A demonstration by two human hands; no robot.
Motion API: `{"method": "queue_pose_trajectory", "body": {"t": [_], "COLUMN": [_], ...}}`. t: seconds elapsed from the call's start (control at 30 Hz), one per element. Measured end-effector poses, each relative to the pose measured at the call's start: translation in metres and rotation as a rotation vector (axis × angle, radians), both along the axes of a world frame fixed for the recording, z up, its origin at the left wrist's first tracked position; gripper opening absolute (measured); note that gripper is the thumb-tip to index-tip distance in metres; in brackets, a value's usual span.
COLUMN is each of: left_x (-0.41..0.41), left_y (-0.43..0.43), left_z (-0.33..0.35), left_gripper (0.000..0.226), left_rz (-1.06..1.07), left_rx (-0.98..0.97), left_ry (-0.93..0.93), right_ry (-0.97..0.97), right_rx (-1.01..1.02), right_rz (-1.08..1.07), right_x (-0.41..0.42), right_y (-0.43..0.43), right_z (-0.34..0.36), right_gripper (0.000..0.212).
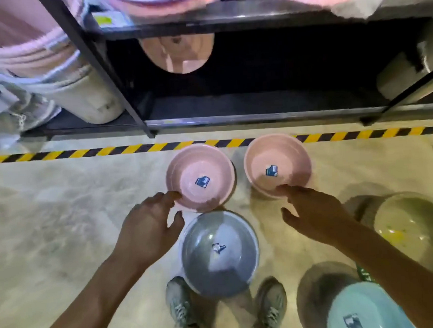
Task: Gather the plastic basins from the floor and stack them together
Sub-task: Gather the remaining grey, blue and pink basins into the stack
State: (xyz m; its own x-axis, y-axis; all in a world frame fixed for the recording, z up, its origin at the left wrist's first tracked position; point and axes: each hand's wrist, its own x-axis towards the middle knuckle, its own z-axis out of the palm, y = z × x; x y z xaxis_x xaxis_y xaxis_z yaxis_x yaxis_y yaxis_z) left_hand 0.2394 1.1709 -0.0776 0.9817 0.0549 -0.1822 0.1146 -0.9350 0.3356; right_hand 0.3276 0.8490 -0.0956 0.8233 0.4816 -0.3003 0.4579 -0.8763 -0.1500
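Observation:
Two pink basins stand side by side on the floor: the left pink basin (200, 177) and the right pink basin (277, 167), each with a blue label inside. A grey basin (219, 253) sits nearer me, between my feet. A pale yellow basin (411, 224) and a light blue basin (365, 311) lie to the right. My left hand (148, 226) reaches out with relaxed fingers, its fingertips at the near rim of the left pink basin. My right hand (314, 214) stretches to the near rim of the right pink basin, fingertip touching it. Neither hand holds anything.
A black metal shelf rack (258, 117) stands just beyond a yellow-and-black floor stripe (110, 151), holding stacked pink and white basins, one pink basin (178, 54) on its side inside. My shoes (179, 306) flank the grey basin. Bare concrete floor lies to the left.

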Motion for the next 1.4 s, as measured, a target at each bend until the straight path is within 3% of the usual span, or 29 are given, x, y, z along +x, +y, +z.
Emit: {"method": "queue_pose_trajectory", "body": {"t": [0.23, 0.37, 0.6, 0.87, 1.07, 1.2, 1.4], "left_x": [-0.038, -0.045, -0.079, -0.140, -0.137, -0.142, -0.132], "left_y": [0.025, 0.044, 0.060, 0.032, 0.042, 0.035, 0.032], "left_z": [-0.249, -0.378, -0.510, -0.522, -0.514, -0.510, -0.476], "left_gripper": [0.056, 0.061, 0.069, 0.064, 0.076, 0.072, 0.072], "left_rz": [-0.148, -0.112, -0.029, 0.193, 0.154, 0.139, 0.135], "left_rx": [0.112, 0.051, -0.126, -0.331, -0.343, -0.309, -0.342], "left_ry": [0.108, 0.112, 0.140, 0.183, 0.233, 0.179, 0.104], "right_ry": [0.022, 0.060, 0.264, 0.395, 0.383, 0.413, 0.300], "right_rx": [-0.040, 0.025, 0.158, 0.353, 0.401, 0.484, 0.560], "right_rz": [0.225, 0.225, 0.232, 0.050, -0.027, -0.079, -0.143], "right_x": [-0.023, -0.020, -0.052, -0.095, -0.099, -0.111, -0.105], "right_y": [-0.040, -0.045, -0.040, -0.058, -0.057, -0.065, -0.067], "right_z": [-0.251, -0.366, -0.494, -0.518, -0.522, -0.517, -0.479], "right_gripper": [0.057, 0.074, 0.095, 0.099, 0.093, 0.090, 0.080]}}
